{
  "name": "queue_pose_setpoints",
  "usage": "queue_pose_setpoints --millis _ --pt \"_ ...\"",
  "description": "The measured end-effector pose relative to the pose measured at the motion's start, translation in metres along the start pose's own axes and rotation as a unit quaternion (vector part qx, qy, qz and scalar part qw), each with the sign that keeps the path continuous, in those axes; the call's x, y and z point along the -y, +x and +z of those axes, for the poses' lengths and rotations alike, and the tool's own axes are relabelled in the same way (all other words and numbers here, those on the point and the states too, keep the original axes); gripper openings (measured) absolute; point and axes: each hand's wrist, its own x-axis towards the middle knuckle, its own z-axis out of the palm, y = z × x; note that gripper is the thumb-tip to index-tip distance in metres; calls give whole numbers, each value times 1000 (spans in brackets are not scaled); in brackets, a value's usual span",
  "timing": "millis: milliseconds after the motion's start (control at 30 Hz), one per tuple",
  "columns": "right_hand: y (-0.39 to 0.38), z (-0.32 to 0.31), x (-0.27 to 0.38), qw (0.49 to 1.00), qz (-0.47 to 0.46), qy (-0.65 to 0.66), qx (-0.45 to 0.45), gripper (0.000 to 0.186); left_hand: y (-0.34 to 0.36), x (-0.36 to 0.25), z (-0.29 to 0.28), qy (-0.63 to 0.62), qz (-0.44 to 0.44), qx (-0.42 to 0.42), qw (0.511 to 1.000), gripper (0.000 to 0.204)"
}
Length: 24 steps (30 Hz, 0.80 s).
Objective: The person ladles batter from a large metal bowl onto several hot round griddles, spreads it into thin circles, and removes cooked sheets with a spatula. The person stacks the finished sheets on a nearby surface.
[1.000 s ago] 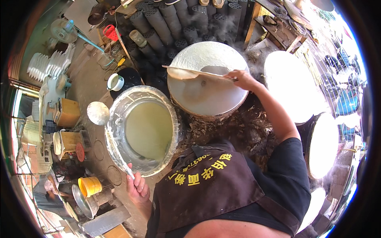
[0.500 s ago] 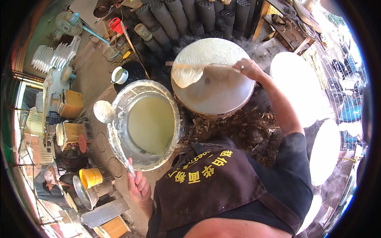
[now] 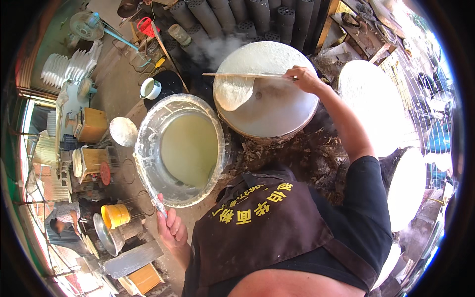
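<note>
A ladle's long handle (image 3: 148, 185) is in my left hand (image 3: 172, 226), fingers wrapped round it. Its round, whitish bowl (image 3: 122, 131) hangs just outside the far left rim of a large metal tub (image 3: 142, 163), which contains pale creamy liquid (image 3: 190, 148). My right hand (image 3: 304, 79) grips one end of a thin wooden stick (image 3: 237, 74), held level across a round steamer top (image 3: 282, 111). Below the stick hangs a loose fold of a whitish sheet (image 3: 235, 95). Beyond it the top looks white; the nearer part is smooth and grey with a small dark spot.
Black honeycomb coal cylinders (image 3: 217, 17) stand behind the steamer, with steam nearby. Large round white trays (image 3: 368, 106) are at right. A small white pot (image 3: 150, 89) sits past the tub. At lower left are a yellow bucket (image 3: 116, 216) and another person (image 3: 64, 218) bending.
The ladle bowl has shifted slightly left and away from the tub's rim. My right hand and the stick have moved a little left and farther away. Steam has thickened behind the steamer.
</note>
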Motion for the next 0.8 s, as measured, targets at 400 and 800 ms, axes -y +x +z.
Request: queue_pose_setpoints --millis 400,800 --pt "-31 -23 -8 1000 14 -8 -2 27 -12 21 10 -33 -1 17 999 55" --pt "-234 -28 10 929 131 346 -23 42 11 10 -11 -51 -76 42 995 53"
